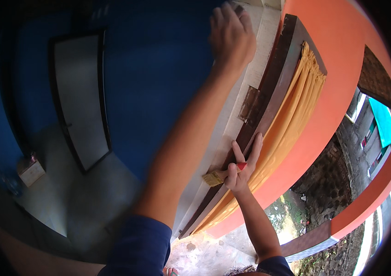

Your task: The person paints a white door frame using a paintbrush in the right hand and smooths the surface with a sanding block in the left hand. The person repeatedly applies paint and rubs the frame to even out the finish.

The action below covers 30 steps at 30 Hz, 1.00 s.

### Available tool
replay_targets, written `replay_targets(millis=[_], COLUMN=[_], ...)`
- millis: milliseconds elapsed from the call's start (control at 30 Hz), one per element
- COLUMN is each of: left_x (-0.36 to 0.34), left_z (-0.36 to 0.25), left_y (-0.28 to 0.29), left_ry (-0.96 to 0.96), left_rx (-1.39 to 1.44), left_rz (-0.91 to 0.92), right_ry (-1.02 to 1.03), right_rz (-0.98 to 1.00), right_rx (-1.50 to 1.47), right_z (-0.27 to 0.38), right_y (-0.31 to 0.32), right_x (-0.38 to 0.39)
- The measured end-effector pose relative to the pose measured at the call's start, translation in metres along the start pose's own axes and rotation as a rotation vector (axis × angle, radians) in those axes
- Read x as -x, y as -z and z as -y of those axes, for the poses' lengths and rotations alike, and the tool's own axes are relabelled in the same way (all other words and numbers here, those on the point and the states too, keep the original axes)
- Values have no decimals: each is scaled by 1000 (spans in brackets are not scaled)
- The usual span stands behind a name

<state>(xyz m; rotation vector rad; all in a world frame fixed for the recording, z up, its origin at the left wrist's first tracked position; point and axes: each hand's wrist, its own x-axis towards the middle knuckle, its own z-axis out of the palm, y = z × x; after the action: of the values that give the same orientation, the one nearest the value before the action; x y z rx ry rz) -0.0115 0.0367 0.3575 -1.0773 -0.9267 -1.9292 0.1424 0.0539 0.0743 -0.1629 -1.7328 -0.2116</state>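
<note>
Right hand (247, 174) holds paintbrush (213, 178) (red-tipped handle (241, 166)); left hand (233, 39) higher.

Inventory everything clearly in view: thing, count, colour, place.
paintbrush: 1, yellowish bristles, right of centre
hinge: 1, brown, above paintbrush
post: 1, whitish, beside hinge
curtain: 1, golden yellow, right half
frame: 1, dark brown, beside curtain
walls: 2, blue left, orange right
door: 1, greyish, left
box: 1, pale, lower left
sheet: 1, teal, far right
floor: 2 areas, grey left, pale bottom
sleeves: 2, navy, bottom edge
left fingers: 1 set, bare, top centre
right fingers: 1 set, bare, around paintbrush
</note>
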Motion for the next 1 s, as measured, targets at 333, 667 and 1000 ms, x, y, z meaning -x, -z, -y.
replay_targets(millis=[333,667,1000], left_x=[5,111,58], left_z=[13,7,-13], left_y=[21,65,16], left_ry=[46,45,-225], left_rx=[-15,-156,-204], left_rz=[271,284,134], right_ry=[-8,-22,-36], right_rz=[-2,6,16], right_rx=[13,36,49], right_z=[0,-2,1], right_y=[2,7,10], right_x=[-1,-2,-2])
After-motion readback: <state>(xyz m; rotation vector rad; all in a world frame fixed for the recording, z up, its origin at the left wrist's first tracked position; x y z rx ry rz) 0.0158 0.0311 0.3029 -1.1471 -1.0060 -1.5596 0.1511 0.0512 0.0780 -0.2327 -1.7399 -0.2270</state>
